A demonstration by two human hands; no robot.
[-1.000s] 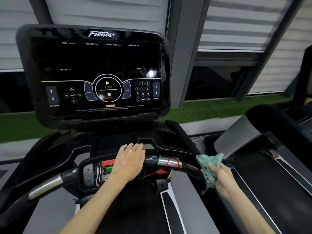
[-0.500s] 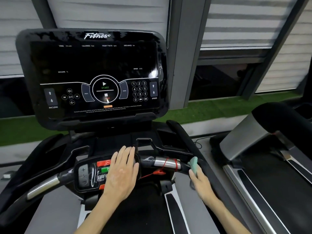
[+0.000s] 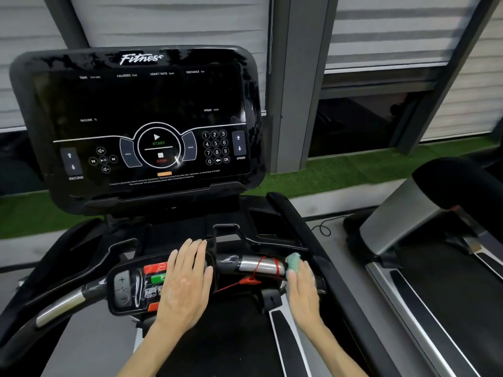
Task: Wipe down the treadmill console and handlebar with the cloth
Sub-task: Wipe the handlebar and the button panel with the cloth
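Observation:
The black treadmill console (image 3: 141,126) stands tilted in front of me, its screen dark with white markings. Below it runs the handlebar (image 3: 255,265), black with a silver grip section and a red safety cord wound round it. My left hand (image 3: 187,278) lies flat, fingers straight, on the middle control pod of the bar. My right hand (image 3: 302,289) holds a teal cloth (image 3: 294,261) against the right end of the handlebar, beside the silver section. Most of the cloth is hidden under that hand.
A second treadmill (image 3: 435,240) stands close on the right. The left silver grip (image 3: 60,306) of the handlebar reaches down to the left. A red clip (image 3: 249,281) hangs on the cord. Window blinds and green turf (image 3: 353,170) lie beyond the console.
My right hand has carried the cloth from the right side rail inward onto the right end of the handlebar. The left hand has stayed on the control pod.

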